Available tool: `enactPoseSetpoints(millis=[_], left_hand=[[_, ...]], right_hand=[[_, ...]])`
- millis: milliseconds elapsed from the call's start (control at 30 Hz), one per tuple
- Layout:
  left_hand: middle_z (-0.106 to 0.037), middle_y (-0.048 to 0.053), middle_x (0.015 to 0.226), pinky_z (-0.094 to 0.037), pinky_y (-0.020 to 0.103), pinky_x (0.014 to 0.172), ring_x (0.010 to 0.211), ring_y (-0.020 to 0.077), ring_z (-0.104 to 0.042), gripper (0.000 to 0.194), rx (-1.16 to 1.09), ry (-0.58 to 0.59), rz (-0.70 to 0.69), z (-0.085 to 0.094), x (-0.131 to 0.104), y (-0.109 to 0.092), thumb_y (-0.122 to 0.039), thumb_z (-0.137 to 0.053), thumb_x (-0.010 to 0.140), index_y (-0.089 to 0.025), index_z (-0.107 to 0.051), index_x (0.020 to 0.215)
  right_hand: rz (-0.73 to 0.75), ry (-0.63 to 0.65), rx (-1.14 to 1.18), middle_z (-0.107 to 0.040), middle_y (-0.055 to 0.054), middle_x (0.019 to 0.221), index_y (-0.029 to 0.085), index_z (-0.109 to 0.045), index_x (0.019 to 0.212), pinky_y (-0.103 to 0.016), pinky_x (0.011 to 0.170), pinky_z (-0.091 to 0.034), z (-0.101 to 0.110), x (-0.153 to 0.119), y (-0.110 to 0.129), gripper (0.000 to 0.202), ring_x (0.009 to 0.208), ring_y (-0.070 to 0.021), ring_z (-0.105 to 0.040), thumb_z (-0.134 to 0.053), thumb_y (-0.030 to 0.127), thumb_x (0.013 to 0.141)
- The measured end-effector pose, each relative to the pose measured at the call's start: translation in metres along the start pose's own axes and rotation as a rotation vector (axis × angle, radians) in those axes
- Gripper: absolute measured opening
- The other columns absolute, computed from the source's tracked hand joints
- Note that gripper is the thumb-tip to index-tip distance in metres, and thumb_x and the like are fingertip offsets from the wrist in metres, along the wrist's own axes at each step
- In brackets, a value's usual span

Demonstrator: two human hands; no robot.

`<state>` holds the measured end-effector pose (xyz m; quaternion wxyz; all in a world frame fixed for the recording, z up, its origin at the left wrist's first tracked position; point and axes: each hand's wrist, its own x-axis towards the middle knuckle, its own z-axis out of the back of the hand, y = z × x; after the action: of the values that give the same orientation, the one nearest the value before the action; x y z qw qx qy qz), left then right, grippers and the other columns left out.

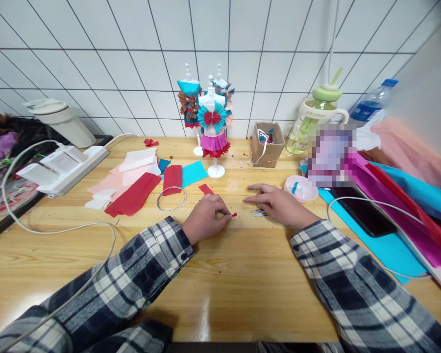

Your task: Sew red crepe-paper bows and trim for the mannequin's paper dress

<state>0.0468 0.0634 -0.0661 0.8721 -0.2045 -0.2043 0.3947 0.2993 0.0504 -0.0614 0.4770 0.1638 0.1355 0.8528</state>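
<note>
My left hand point(208, 218) is closed in a pinch above the wooden table, and a small red scrap point(234, 214) of what looks like crepe paper pokes out from its fingertips. Beyond that hand lies a red strip point(206, 189). Over to the right, my right hand point(279, 203) stretches its fingers out toward the left with nothing in them. Small metal snips point(257, 213) lie partly under its palm. Behind both hands stands a small white mannequin point(213, 125) dressed in a turquoise bow, a red centre and a magenta ruffled skirt.
Red sheets point(134, 195), a cyan sheet point(194, 172) and a wire ring point(171, 198) lie left. A pink bowl point(301, 188), cardboard box point(267, 144), green-lidded bottle point(316, 115) and black phone point(363, 211) stand or lie right. A white cable point(68, 229) runs from the power strip point(64, 171).
</note>
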Motion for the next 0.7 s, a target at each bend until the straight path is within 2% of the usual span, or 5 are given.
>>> enactPoseSetpoints(millis=[133,333,467,600,700], left_hand=[[-0.062,0.005,0.078,-0.043,0.034,0.076,0.077,0.0183,-0.055,0.012,-0.003,0.0,0.002,0.0,0.0,0.0,-0.026,-0.063,0.077,-0.017,-0.069,0.071],[-0.062,0.005,0.077,-0.043,0.034,0.075,0.077,0.0187,-0.054,0.012,-0.005,-0.011,0.0,0.0,-0.001,0.0,-0.026,-0.064,0.077,-0.018,-0.069,0.069],[-0.061,0.005,0.076,-0.043,0.035,0.074,0.076,0.0187,-0.054,0.012,-0.013,-0.034,-0.02,0.001,-0.001,0.0,-0.025,-0.065,0.076,-0.018,-0.068,0.068],[-0.063,0.005,0.085,-0.044,0.036,0.079,0.082,0.0188,-0.056,0.006,-0.063,-0.026,-0.18,0.003,-0.004,-0.005,-0.023,-0.064,0.076,-0.019,-0.068,0.074],[-0.066,0.006,0.1,-0.045,0.038,0.086,0.091,0.02,-0.057,0.004,-0.09,0.007,-0.314,0.004,-0.006,-0.013,-0.02,-0.063,0.077,-0.02,-0.067,0.076]], right_hand=[[0.123,-0.029,-0.073,-0.044,-0.002,0.144,0.032,-0.073,0.101,-0.045,0.099,-0.041,0.001,0.003,0.006,0.034,0.122,-0.0259,-0.048,-0.053,0.01,0.083],[0.122,-0.015,-0.104,-0.047,0.0,0.142,0.026,-0.073,0.082,-0.046,0.095,-0.042,0.002,0.002,0.004,0.021,0.117,-0.0272,-0.048,-0.056,0.014,0.082],[0.099,-0.014,-0.035,-0.048,-0.004,0.141,0.023,-0.07,0.083,-0.044,0.097,-0.041,-0.003,-0.001,0.0,0.017,0.118,-0.0249,-0.05,-0.054,0.015,0.083],[0.014,-0.049,0.021,-0.064,-0.007,0.118,0.021,-0.063,0.089,-0.039,0.092,-0.043,-0.014,-0.001,0.003,0.018,0.106,-0.0216,-0.057,-0.046,0.015,0.088],[-0.085,-0.128,0.042,-0.067,-0.008,0.108,0.02,-0.058,0.092,-0.038,0.087,-0.044,-0.023,0.002,0.008,0.016,0.098,-0.0217,-0.059,-0.043,0.015,0.089]])
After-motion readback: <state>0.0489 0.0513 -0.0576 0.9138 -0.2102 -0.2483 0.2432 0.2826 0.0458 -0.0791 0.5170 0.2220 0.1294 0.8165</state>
